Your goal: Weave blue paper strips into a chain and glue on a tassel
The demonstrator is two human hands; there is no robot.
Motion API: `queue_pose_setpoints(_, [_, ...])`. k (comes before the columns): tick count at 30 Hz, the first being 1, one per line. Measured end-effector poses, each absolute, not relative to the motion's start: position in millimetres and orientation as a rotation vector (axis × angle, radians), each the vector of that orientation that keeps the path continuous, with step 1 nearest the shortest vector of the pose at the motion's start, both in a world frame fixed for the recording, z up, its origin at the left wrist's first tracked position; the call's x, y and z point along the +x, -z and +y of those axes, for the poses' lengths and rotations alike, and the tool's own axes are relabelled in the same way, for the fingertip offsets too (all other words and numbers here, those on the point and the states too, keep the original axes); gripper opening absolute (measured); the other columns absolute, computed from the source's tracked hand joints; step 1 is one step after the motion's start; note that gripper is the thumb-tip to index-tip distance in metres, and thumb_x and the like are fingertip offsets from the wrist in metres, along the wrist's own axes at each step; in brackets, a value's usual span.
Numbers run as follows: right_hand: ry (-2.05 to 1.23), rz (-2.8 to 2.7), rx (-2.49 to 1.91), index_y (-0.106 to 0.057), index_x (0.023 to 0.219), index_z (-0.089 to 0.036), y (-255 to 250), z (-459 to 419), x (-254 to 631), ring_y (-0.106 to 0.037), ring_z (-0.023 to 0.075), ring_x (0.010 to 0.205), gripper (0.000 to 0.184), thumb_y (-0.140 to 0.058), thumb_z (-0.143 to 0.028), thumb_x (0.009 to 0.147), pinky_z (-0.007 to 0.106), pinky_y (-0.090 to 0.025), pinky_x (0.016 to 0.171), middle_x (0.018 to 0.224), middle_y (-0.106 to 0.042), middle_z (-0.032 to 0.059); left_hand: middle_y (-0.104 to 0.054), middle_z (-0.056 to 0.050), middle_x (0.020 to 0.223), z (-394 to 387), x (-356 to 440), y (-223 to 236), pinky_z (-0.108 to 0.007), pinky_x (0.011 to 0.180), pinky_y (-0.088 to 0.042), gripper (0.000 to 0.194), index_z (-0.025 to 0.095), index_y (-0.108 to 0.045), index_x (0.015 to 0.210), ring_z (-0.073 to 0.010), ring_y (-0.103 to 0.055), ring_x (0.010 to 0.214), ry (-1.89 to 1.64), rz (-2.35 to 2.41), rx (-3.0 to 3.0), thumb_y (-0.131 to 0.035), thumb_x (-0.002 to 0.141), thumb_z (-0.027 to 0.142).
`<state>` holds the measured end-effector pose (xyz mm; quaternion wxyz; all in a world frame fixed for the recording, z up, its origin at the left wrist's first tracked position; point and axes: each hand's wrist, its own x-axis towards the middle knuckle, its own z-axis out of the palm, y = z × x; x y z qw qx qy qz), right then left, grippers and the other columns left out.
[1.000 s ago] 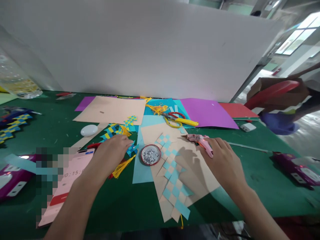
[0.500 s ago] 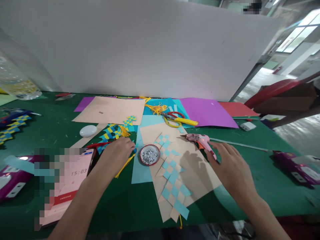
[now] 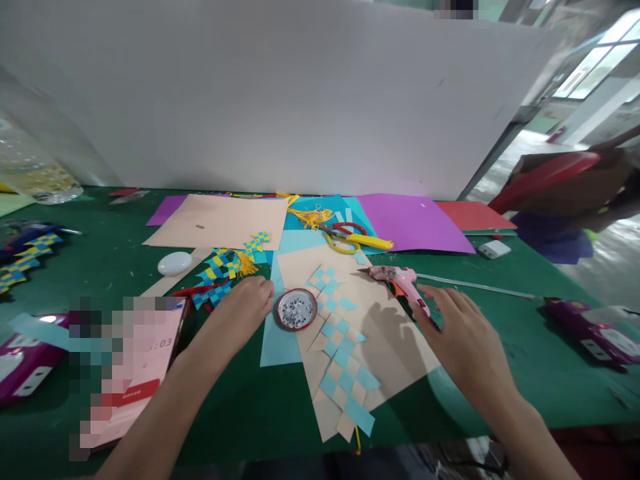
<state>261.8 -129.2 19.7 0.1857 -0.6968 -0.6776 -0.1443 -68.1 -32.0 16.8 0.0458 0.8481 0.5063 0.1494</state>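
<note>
While the right hand (image 3: 464, 337) hovers open by the glue gun (image 3: 400, 275), right of the woven paper (image 3: 344, 348), the left hand (image 3: 250, 298) curls, contents unclear, near googly eyes (image 3: 297, 309), suggesting gluing that calls for a precise pinch.

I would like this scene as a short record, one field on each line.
Left hand: fingers curled, beside the dish; grip hidden.
Right hand: open, beside the glue gun; contact unclear.
Glue gun: pink, nozzle toward the left.
Dish: round, red-rimmed, holding small black-and-white pieces.
Woven paper: blue and beige, overlapping a beige sheet.
Far side: purple sheet, red sheet.
</note>
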Motion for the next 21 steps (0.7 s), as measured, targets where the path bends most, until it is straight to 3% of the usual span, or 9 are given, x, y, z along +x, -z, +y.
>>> queue_pose_setpoints(4, [0.373,-1.885,-1.885,-0.057,0.109,-0.018,-24,-131,263,-0.057,0.025,0.091,0.029,-0.046,-0.037,0.09,0.035,-0.046,0.075,0.093,-0.064,0.0079,-0.06,-0.003,0.074,-35,-62,-34,-0.029,0.061,-0.044,0.009,0.02,-0.057,0.072,-0.0178,-0.056,0.068,-0.523,1.472,2.387,-0.053,0.079,0.023])
queue_pose_setpoints(9, [0.138,-1.879,-1.628,-0.058,0.107,-0.021,-42,-140,234,-0.059,0.0179,0.085,0.021,-0.05,-0.029,0.09,0.029,-0.047,0.075,0.096,-0.064,0.0053,-0.062,-0.001,0.076,-63,-23,-52,-0.023,0.058,-0.046,0.011,0.019,-0.062,0.076,-0.0134,-0.056,0.067,-0.944,1.135,1.444,-0.066,0.072,0.028])
queue_pose_setpoints(12, [-0.142,-1.951,-1.458,-0.059,0.108,-0.023,-50,-144,207,-0.059,0.0157,0.081,0.021,-0.052,-0.026,0.088,0.026,-0.049,0.069,0.096,-0.064,0.0039,-0.056,0.002,0.066,-87,15,-43,-0.018,0.055,-0.043,0.01,0.016,-0.061,0.068,-0.0078,-0.049,0.058,-0.909,0.921,0.962,-0.07,0.065,0.018])
queue_pose_setpoints(14, [-0.276,-1.946,-1.398,-0.059,0.109,-0.023,-51,-144,193,-0.059,0.0145,0.076,0.022,-0.054,-0.024,0.087,0.025,-0.048,0.066,0.093,-0.063,0.0029,-0.054,0.002,0.063,-100,38,-32,-0.016,0.055,-0.043,0.01,0.015,-0.063,0.067,-0.0065,-0.049,0.058,-0.861,0.818,0.712,-0.072,0.067,0.021])
queue_pose_setpoints(17, [-0.34,-1.882,-1.387,-0.063,0.102,-0.022,-48,-137,188,-0.058,0.0134,0.072,0.018,-0.056,-0.02,0.086,0.024,-0.047,0.064,0.085,-0.062,0.0017,-0.061,-0.001,0.074,-110,59,-19,-0.015,0.063,-0.047,0.012,0.015,-0.066,0.073,-0.007,-0.055,0.067,-0.954,0.719,0.461,-0.074,0.069,0.023])
queue_pose_setpoints(21, [-0.337,-1.842,-1.369,-0.066,0.09,-0.021,-44,-127,194,-0.057,0.0127,0.071,0.015,-0.053,-0.015,0.086,0.025,-0.046,0.064,0.085,-0.063,0.0025,-0.061,0.0,0.073,-108,68,-12,-0.016,0.067,-0.049,0.013,0.012,-0.068,0.075,-0.0058,-0.055,0.065,-1.045,0.667,0.331,-0.076,0.07,0.02])
